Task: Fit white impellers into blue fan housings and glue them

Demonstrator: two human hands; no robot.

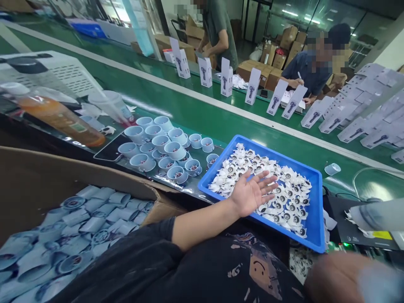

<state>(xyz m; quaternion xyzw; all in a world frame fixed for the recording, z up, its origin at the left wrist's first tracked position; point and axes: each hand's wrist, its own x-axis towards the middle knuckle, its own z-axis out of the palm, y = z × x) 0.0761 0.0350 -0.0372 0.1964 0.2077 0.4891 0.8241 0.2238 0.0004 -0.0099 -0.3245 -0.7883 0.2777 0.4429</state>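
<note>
White parts lie in the blue tray; the left hand is above, palm up, fingers spread, empty. Lifting singly seems gentlest. Right hand: too blurred to tell its grip.

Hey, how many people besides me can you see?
2. One person is at top centre; a second person, holding a pen, is at upper right. Others may be hidden behind the white boxes.
</note>
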